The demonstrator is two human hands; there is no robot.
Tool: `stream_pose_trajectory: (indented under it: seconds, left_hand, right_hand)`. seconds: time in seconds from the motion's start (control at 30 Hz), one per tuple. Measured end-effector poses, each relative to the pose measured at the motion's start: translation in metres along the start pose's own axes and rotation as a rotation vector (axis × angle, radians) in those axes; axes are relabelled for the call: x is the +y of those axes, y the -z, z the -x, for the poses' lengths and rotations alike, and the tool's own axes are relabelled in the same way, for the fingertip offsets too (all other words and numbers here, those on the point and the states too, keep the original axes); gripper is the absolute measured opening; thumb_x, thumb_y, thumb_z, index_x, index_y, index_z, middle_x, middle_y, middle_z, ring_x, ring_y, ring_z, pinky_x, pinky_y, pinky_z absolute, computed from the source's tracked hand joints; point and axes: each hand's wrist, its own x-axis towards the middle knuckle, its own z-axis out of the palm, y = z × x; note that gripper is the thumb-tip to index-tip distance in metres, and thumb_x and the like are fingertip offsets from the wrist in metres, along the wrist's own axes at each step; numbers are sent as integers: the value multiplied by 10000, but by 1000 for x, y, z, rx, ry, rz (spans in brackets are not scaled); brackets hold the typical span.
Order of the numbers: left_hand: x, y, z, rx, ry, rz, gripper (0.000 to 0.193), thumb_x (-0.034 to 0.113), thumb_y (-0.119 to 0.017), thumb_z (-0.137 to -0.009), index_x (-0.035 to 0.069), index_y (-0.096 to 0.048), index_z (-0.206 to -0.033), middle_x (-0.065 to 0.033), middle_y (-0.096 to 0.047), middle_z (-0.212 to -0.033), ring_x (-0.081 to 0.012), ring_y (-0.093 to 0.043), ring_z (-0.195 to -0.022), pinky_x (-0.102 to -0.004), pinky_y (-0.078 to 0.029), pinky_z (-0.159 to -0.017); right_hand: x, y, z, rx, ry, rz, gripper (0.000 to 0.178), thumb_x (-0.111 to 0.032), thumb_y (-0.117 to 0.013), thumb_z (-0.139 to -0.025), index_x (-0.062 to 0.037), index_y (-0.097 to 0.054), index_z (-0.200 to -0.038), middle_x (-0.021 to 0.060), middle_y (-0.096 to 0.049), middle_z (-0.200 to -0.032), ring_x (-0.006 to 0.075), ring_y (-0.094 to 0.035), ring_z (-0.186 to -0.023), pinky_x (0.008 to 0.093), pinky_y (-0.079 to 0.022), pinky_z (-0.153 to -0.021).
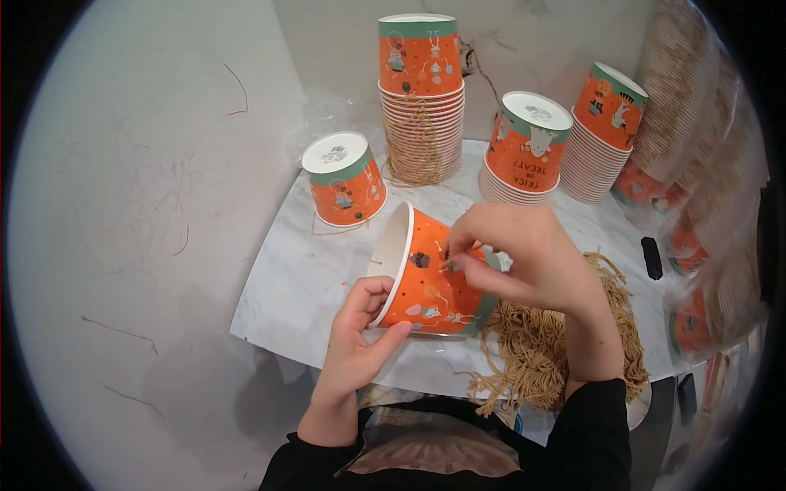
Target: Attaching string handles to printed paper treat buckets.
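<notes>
An orange paper bucket (426, 274) with a white rim and green base band lies tilted on its side, its mouth facing left. My left hand (360, 327) grips it at the rim, with fingers inside and the thumb on the outer wall. My right hand (520, 254) is closed in a pinch against the bucket's upper side; a short tan bit of cord shows at the fingertips. A small thin end sticks out inside the mouth. Below my right forearm lies a heap of tan cords (532, 352).
An upside-down bucket (348, 192) with a cord loop stands at the left on the marble-patterned table (286, 278). Behind are a tall bucket stack (422, 123) and two shorter stacks (528, 155) (606, 131). Plastic-wrapped buckets (688, 106) and a black object (652, 258) are at the right.
</notes>
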Motion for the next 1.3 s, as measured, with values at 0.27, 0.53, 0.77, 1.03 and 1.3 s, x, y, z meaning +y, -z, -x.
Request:
stream_pose_trajectory:
  seconds: [0.27,0.53,0.77,1.03,1.3]
  left_hand:
    - [-14,-6,-13,63,8,182,613,-32,-625,-935,-2,-347,-1481,-138,-585,-1331,-163,-598,-1182,-310,-482,-1003]
    - [-40,-1,-16,131,-18,430,532,80,-573,-1008,10,-340,-1482,-147,-615,-1308,-160,-618,-1147,-316,-490,-996]
    - [-59,-1,-13,76,-69,497,549,51,-564,-994,12,-323,-1486,-162,-604,-1323,-160,-621,-1136,-319,-487,-1002]
    - [-68,0,-9,55,-106,513,457,39,-561,-996,-33,-393,-1415,-158,-607,-1309,-156,-615,-1144,-322,-490,-1001]
    - [-86,7,-5,-41,-191,540,282,51,-608,-1004,-37,-510,-1254,-140,-661,-1193,-142,-653,-1060,-287,-533,-928]
  right_hand:
    - [2,-27,-1,-313,116,54,149,-80,-705,-788,-66,-636,-920,51,-675,-1101,264,-667,-958,374,-564,-782]
    - [-2,-38,-5,-342,147,78,174,-82,-714,-785,-64,-638,-940,47,-666,-1178,299,-638,-1060,385,-571,-825]
    - [-9,-36,-4,-361,162,146,215,-114,-722,-771,-54,-630,-956,37,-646,-1170,279,-621,-1068,376,-574,-816]
    - [-23,-39,-3,-406,155,255,282,-142,-744,-725,-56,-623,-965,30,-616,-1180,245,-616,-1048,362,-571,-824]
    - [-13,-41,-6,-277,-8,72,175,-118,-708,-808,-70,-585,-921,58,-626,-959,274,-655,-830,368,-549,-657]
